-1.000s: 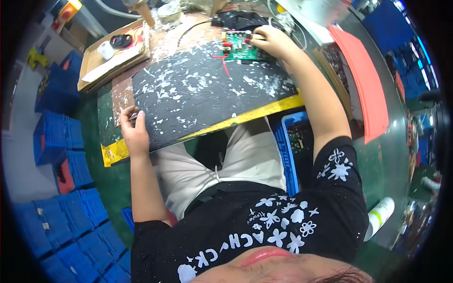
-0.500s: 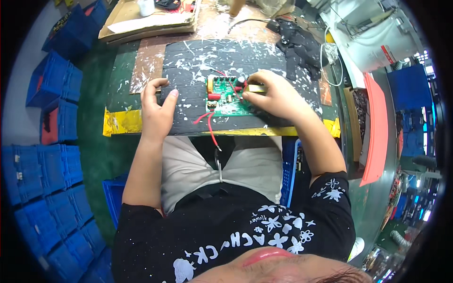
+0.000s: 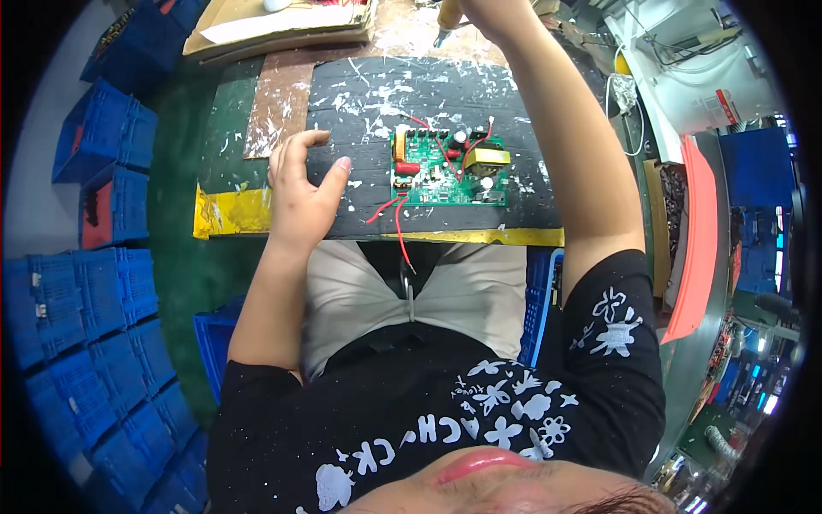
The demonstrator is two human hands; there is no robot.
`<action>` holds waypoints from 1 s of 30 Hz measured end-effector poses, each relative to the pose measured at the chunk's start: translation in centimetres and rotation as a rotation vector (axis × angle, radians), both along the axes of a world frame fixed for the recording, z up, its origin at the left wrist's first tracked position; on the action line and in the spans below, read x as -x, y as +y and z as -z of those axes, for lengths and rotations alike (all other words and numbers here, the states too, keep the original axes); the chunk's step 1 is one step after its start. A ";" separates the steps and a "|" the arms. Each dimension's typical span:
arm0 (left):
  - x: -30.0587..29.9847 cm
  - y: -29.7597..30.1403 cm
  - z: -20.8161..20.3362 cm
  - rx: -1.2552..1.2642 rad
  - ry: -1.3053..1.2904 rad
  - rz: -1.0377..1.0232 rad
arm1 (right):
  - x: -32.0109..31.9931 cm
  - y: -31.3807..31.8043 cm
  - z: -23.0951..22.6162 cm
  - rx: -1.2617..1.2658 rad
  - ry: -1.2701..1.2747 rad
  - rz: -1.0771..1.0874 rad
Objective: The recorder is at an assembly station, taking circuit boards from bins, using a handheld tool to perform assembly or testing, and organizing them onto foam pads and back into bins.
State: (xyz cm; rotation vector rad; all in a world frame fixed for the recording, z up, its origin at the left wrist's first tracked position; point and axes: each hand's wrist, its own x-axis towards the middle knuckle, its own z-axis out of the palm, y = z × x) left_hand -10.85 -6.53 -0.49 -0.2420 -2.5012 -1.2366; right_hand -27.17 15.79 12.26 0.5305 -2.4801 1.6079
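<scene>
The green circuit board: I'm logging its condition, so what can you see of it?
The green circuit board, roughly rectangular, lies flat, component side up, on the black, white-flecked work surface. It carries a boxy yellow-wrapped part on the right, a red part on the left and other small components. Red wires cross it; two more leave its lower left, the longer wire hanging past the near edge. Neither the left hand nor the right hand touches it.

- Your black mat [image 3: 360,98] is brightly lit.
- Glare pales the brown surface [image 3: 409,41] beyond it.
- Shadow darkens between your trouser legs [image 3: 347,287].
- Your circuit board's [image 3: 445,184] fine detail looks soft.
- Blue crates [image 3: 53,295] bend toward the dark rim.
</scene>
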 end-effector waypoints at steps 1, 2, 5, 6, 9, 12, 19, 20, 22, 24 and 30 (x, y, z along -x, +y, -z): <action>0.3 0.0 0.2 0.030 0.038 0.035 | -0.5 0.2 0.7 0.174 0.070 -0.070; 0.2 0.1 0.1 0.030 0.028 0.035 | -1.2 0.5 1.4 0.348 0.140 -0.137; -0.1 0.1 -0.2 0.153 0.086 0.103 | -6.9 -0.9 -0.7 0.405 -0.055 -0.116; -0.1 0.2 -0.3 0.150 0.083 0.114 | -8.5 -0.3 -1.1 0.387 -0.018 -0.150; -0.3 -0.1 -0.8 0.189 0.095 0.179 | -10.9 0.6 -0.6 0.375 -0.121 -0.202; -0.5 0.0 -1.6 0.210 0.071 0.263 | -12.9 -0.6 -0.8 0.379 -0.108 -0.054; -0.4 0.3 -2.2 0.371 0.085 0.389 | -12.4 0.8 1.0 0.450 -0.166 -0.093; -0.4 0.3 -2.2 0.369 0.077 0.390 | -12.3 1.0 1.4 0.332 -0.097 -0.064; -0.4 0.3 -1.9 0.341 0.053 0.384 | -12.4 0.8 1.5 0.384 -0.148 -0.066; -0.3 0.3 -1.8 0.312 0.031 0.376 | -12.2 0.9 2.0 0.374 -0.098 -0.090; -0.2 0.2 -1.7 0.297 0.033 0.363 | -12.4 0.8 1.7 0.457 -0.218 -0.062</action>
